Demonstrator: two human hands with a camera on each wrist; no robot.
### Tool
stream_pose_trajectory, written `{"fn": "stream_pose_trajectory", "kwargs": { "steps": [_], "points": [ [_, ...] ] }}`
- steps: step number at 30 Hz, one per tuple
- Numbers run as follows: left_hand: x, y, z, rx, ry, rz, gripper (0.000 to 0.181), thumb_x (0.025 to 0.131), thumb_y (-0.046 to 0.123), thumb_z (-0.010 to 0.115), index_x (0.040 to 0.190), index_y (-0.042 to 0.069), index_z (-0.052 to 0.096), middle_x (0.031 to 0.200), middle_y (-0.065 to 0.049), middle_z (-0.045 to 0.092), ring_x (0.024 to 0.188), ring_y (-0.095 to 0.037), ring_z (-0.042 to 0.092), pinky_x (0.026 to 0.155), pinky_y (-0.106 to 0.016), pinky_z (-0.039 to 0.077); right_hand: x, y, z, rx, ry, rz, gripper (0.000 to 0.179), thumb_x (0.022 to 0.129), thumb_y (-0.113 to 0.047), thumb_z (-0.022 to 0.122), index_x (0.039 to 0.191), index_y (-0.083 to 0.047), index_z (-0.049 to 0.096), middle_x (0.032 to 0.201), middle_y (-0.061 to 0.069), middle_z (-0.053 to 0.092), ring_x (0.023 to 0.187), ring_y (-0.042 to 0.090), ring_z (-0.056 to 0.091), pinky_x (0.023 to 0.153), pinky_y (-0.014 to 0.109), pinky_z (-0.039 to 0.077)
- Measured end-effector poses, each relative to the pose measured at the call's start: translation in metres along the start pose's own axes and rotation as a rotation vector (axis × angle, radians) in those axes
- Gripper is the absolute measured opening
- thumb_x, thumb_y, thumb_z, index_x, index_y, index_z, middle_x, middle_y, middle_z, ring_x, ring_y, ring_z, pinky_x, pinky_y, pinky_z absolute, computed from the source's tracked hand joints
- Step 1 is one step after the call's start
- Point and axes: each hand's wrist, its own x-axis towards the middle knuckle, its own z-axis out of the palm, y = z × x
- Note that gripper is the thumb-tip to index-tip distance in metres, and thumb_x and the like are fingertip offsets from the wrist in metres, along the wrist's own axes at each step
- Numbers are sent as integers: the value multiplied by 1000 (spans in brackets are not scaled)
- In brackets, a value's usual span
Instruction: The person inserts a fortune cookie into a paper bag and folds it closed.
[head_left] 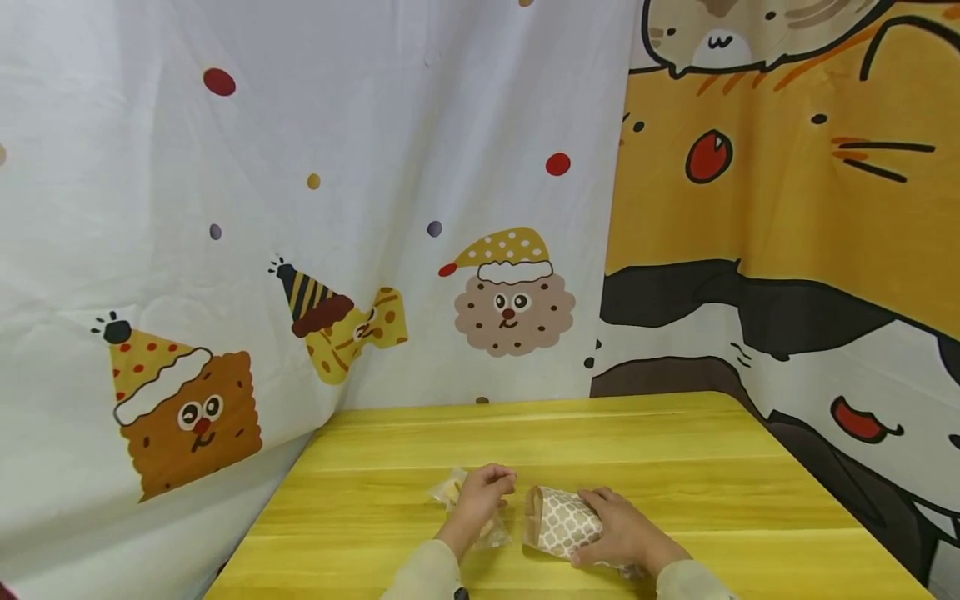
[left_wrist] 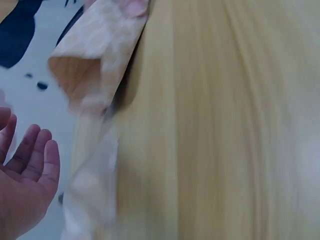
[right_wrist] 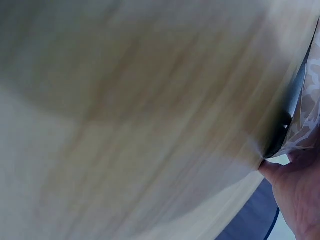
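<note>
Nearest the camera are two pale sleeves (head_left: 423, 571), at 8 and 4 o'clock from the patterned pouch (head_left: 566, 521). All positions refer to that pouch as dial centre, with 12 pointing away from the person.

Pouch: lies on the wood-grain desk (head_left: 390, 446), mouth gaping toward 9 o'clock, brown lining visible.

Right grip (head_left: 622, 529): a bare hand at 3 o'clock, holding the pouch with fingers on the far side and thumb on the near side.

Left grip (head_left: 482, 502): a bare hand between 9 and 10 o'clock, fingers loosely bent, holding nothing. It hangs over a clear packet (head_left: 492, 534) at 9 o'clock. Packet material shows on both sides of this hand; whether it is one piece or two cannot be determined.

Cautions (judgement):
- Excess squeeze by the right grip could crease the pouch and narrow its mouth.
- Too light a hold could let the pouch slide if its mouth is pulled or pushed.
- The thin, slick-looking packet could slip from a pinch made only at its edge.
- A low sweep of the left wrist could drag the packet aside.
</note>
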Motion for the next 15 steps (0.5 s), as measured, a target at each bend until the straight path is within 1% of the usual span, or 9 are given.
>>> {"fn": "stream_pose_trajectory", "kwargs": {
  "steps": [3,6,9,12,15],
  "points": [
    [0,1,-21,77,63,39,18,98,15,63,107,0,68,100,-10,65,90,-20,59,75,-36,54,1,1,1,-16,-4,1,109,67,-67,80,147,-4,44,138,17,46,123,43,47,94,66,42],
    [-1,-1,-40,152,131,78,16,96,11,65,105,-2,69,95,-7,66,87,-20,60,72,-32,53,-1,-1,0,-14,-4,19,108,66,-65,83,147,-4,45,138,18,46,124,45,46,94,67,41],
    [-2,-4,-56,234,171,102,16,95,9,67,104,-4,69,95,-7,67,87,-19,60,72,-29,53,-2,-4,-2,-14,-7,29,108,66,-62,84,147,-3,44,141,22,44,126,48,43,95,69,39],
    [-5,-9,-66,308,168,107,17,95,9,67,104,-5,69,94,-7,67,86,-18,60,71,-30,53,-2,-5,-3,-17,-11,46,108,67,-61,85,148,-4,43,143,23,42,128,49,41,95,70,38],
    [-10,-14,-71,375,132,116,19,95,10,67,105,-6,69,95,-10,66,86,-22,60,71,-35,54,-2,-6,-2,-24,-13,56,109,66,-63,84,148,-4,43,143,22,43,128,48,41,96,69,38]
  ]
}}
